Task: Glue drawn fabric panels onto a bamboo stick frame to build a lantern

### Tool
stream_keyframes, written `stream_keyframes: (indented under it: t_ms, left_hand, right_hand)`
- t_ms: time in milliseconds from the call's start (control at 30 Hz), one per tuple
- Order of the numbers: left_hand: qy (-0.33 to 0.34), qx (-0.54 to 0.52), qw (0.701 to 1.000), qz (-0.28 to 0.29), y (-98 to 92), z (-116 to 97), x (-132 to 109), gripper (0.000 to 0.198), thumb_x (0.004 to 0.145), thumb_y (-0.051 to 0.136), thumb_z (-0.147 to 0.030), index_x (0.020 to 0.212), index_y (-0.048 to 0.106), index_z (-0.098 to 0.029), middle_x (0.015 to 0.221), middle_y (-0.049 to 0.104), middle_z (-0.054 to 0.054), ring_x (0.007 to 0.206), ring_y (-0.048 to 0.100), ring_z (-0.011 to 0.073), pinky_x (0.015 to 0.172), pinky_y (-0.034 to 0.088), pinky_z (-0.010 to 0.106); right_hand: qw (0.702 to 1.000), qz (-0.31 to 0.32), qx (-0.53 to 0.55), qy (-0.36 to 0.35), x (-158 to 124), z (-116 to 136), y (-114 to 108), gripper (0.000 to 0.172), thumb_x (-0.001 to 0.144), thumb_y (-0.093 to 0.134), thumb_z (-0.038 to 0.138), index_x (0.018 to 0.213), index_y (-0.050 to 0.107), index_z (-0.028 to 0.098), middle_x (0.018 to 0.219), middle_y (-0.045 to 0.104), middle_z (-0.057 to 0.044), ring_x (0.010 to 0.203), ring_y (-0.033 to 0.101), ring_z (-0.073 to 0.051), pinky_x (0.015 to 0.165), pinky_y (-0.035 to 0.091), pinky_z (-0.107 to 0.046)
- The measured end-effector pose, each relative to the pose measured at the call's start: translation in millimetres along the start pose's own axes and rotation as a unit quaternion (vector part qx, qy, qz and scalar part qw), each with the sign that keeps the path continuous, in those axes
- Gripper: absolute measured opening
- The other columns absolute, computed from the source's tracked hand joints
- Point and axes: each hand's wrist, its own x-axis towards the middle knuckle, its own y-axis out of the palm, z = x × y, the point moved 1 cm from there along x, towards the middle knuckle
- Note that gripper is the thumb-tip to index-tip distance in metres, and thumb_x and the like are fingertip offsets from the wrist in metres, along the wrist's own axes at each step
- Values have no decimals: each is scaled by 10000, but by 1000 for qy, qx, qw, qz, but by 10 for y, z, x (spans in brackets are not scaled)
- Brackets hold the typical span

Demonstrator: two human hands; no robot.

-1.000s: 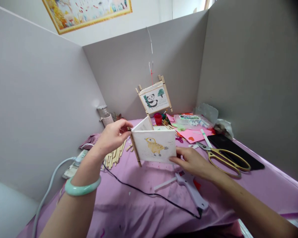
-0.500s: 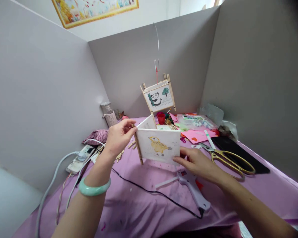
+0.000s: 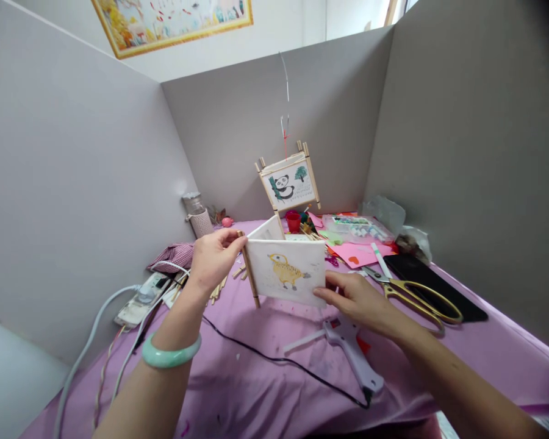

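Between my hands stands a folded white panel with a yellow duckling drawn on its front face. A second panel angles back from its left edge. Along that edge runs a wooden stick, its top pinched by the thumb and fingers of my left hand. My right hand grips the lower right edge of the duckling panel between thumb and fingers. Below it on the cloth lies a lilac glue gun with a glue stick at one end and a black cord at the other.
A paper lantern with a panda picture hangs from a wire behind. Gold-handled scissors and a black phone-like slab lie right. A power strip with cables sits left. Grey partitions surround the purple cloth.
The whole view has shifted slightly, so most things appear a little lower and farther left. Both hands keep the same hold on the panel and stick.
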Motion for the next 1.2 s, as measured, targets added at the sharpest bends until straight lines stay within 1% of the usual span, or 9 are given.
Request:
stream_keyframes:
  t_ms: [233,333,500,633,900,1067,1200]
  left_hand:
    - [-57,-84,995,6,-2,-24,5,273,719,658,-387,855,686,-152,779,685,35,722,640,172,586,529,249]
    - [-73,-94,993,3,-10,-39,22,273,713,667,-376,854,683,-143,786,679,37,735,636,166,565,530,231]
    - [-71,-103,992,3,-38,-24,57,270,718,666,-375,845,686,-138,786,669,35,737,630,157,558,537,222]
    - [-80,-123,989,-4,-62,45,59,270,706,677,-380,819,677,-134,764,652,22,704,620,144,546,540,217]
    - [-97,-152,983,-19,-106,168,38,296,679,692,-390,830,679,-136,768,650,18,692,615,142,530,535,222]
    - [-92,-143,985,-23,-147,129,81,305,674,694,-389,834,685,-130,777,660,29,693,619,149,527,534,226]
    - [-82,-118,990,-9,-185,57,117,291,694,680,-379,838,683,-125,794,665,45,721,625,159,524,535,223]
  right_hand:
    - [1000,-10,10,-20,28,38,-4,284,882,492,350,644,462,199,610,506,32,577,465,-122,543,308,-246]
    - [1000,-9,5,-22,50,48,-17,295,888,488,355,640,458,198,604,500,34,575,468,-120,542,301,-246]
    - [1000,-16,2,-20,88,110,-53,309,894,487,381,647,471,196,591,501,39,557,456,-110,537,296,-243]
    - [999,-26,6,-24,112,176,-77,323,893,494,391,638,474,194,575,494,40,547,442,-105,538,296,-241]
    - [998,-45,6,-37,192,251,-82,341,891,490,406,625,446,197,569,443,45,536,403,-100,521,277,-238]
    - [998,-47,3,-39,224,277,-70,359,897,478,416,616,426,199,562,423,48,534,385,-100,513,264,-241]
    - [999,-38,7,-34,221,273,-43,357,897,476,402,608,416,201,555,425,47,530,388,-104,512,264,-242]
